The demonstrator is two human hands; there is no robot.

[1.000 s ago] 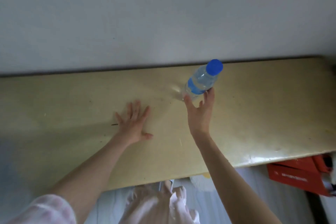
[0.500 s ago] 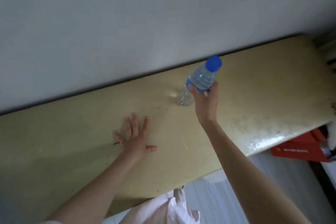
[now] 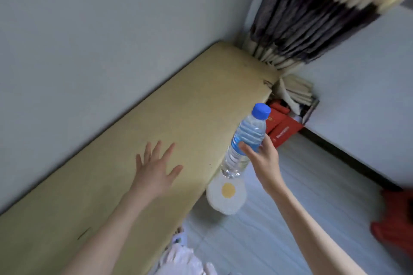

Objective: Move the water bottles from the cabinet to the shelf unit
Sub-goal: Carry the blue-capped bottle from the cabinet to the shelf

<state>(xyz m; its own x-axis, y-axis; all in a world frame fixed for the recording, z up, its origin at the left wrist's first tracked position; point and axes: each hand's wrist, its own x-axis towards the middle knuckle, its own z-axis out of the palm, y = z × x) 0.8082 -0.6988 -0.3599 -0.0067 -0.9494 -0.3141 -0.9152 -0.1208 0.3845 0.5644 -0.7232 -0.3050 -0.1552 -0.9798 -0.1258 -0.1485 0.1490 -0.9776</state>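
Status: one water bottle (image 3: 244,140) is off the cabinet top (image 3: 138,140) and in the air, held tilted at centre-right of frame with its blue cap (image 3: 261,111) up and its base hanging past the cabinet's front edge, over the floor. Right hand (image 3: 260,155) grips it round the middle at the blue label band, fingers and thumb curled round the body. Left hand (image 3: 156,169) is at centre frame over the cabinet top, fingers spread and straight, holding nothing; can't tell if the palm touches the surface or floats just above it. My read: pick-up done for this bottle, carry in progress, placement not done. Shelf unit isn't in frame, so no way to judge how many bottles are already across. No other bottles visible on the part of the cabinet top that shows; can't say if more are left elsewhere. Surface: pale yellow-beige top, running diagonally from lower left to upper centre, scuffed, a few dark specks, a short dark mark at lower left, chipped at the far corner. Room: plain grey-white wall (image 3: 100,40) fills the upper left; patterned dark-and-cream curtain (image 3: 312,18) hangs at upper right, down into the corner. Below it, stacked cream items and red packaging (image 3: 283,127) sit on the floor beside the cabinet end. Pale floor (image 3: 301,185) at right, dark baseboard along the right wall. Fried-egg-shaped cushion (image 3: 226,194) sits on the floor against the cabinet front, right under the bottle. Blurred red thing at the right edge, unidentifiable.
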